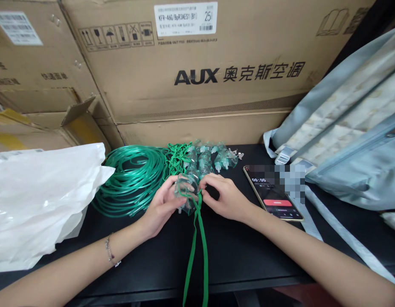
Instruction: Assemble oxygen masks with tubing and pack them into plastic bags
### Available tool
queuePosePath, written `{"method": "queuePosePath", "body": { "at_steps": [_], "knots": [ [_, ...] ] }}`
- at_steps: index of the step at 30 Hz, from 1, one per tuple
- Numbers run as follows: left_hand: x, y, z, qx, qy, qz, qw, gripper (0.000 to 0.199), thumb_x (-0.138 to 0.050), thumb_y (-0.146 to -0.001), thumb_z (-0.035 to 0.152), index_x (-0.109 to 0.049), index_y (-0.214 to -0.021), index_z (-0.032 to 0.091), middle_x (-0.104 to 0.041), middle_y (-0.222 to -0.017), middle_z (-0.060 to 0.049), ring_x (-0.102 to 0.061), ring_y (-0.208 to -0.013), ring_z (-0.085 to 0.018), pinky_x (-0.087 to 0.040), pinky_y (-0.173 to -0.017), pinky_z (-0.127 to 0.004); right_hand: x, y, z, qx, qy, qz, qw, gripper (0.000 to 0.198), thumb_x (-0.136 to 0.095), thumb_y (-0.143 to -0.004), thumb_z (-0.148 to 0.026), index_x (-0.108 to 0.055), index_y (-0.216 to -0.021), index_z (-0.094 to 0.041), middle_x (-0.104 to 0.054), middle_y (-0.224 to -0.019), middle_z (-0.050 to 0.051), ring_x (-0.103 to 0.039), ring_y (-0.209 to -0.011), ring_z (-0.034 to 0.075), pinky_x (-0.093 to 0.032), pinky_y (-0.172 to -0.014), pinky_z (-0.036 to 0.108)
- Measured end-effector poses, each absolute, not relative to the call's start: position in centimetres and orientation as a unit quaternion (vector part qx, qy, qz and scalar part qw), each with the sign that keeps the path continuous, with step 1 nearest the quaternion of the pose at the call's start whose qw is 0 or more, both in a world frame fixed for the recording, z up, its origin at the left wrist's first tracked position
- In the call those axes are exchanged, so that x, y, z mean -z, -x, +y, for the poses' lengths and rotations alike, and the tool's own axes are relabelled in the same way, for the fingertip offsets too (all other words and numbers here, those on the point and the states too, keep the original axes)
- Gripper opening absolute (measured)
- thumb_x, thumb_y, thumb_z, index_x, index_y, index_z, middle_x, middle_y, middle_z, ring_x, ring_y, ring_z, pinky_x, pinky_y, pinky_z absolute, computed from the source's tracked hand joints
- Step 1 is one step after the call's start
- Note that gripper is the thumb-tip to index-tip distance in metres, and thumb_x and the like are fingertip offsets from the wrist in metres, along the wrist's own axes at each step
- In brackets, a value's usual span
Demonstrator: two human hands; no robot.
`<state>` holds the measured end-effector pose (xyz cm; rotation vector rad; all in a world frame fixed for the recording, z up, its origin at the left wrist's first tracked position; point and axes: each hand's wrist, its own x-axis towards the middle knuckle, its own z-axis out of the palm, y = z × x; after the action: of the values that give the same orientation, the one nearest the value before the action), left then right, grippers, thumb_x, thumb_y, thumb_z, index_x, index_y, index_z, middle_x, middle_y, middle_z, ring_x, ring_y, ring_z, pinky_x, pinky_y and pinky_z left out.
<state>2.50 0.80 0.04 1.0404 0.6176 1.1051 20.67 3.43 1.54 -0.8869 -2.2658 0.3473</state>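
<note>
A clear greenish oxygen mask (187,187) is held by its left side in my left hand (165,202), the fingers closed round its rim. At the mask's right edge my right hand (221,194) pinches a green elastic strap (200,226). Two lengths of that strap hang down over the table's front edge. Just beyond my hands lie several more clear masks (204,155) in rows. A tangled heap of green straps (177,157) is to their left, and a large coil of green tubing (133,179) lies left of my left hand.
Cardboard boxes (197,98) stand along the back of the black table (248,264). At the left lies a white plastic bag (40,200). A phone (274,194) and a light blue backpack (354,128) with trailing straps are on the right. Small metal clips (240,156) lie behind the phone.
</note>
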Motion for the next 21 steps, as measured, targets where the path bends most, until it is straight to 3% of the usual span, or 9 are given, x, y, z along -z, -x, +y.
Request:
{"method": "queuePosePath", "body": {
  "at_steps": [8,14,21],
  "knots": [
    [-0.15,-2.47,0.79,-0.500,-0.490,0.277,0.658,0.033,-0.062,-0.074,0.014,-0.049,-0.104,0.020,-0.059,-0.100,-0.004,-0.057,-0.092,-0.018,-0.044,-0.075,-0.027,-1.50,-20.68,3.50,-0.173,0.354,-0.841,0.372,0.009,-0.048,-0.072,-0.011,-0.046,-0.067,-0.018,-0.049,-0.065,-0.001,-0.048,-0.062,0.011,-0.041,-0.061,0.024],
    [-0.14,-2.40,0.79,-0.504,-0.502,0.277,0.646,0.032,-0.061,-0.075,0.015,-0.047,-0.104,0.020,-0.059,-0.100,-0.005,-0.057,-0.093,-0.019,-0.043,-0.077,-0.029,-1.41,-20.91,3.59,-0.274,0.361,-0.813,0.365,0.018,-0.051,-0.073,-0.011,-0.060,-0.088,-0.016,-0.061,-0.070,0.000,-0.055,-0.064,0.011,-0.046,-0.066,0.025],
    [0.19,-2.46,1.08,-0.510,-0.508,0.304,0.624,0.032,-0.062,-0.075,0.016,-0.047,-0.103,0.019,-0.059,-0.098,-0.003,-0.057,-0.091,-0.018,-0.044,-0.076,-0.028,-1.22,-20.71,3.83,-0.270,0.378,-0.811,0.354,0.009,-0.052,-0.078,-0.020,-0.061,-0.076,-0.017,-0.062,-0.077,0.002,-0.054,-0.071,0.012,-0.044,-0.066,0.025]
  ]
}}
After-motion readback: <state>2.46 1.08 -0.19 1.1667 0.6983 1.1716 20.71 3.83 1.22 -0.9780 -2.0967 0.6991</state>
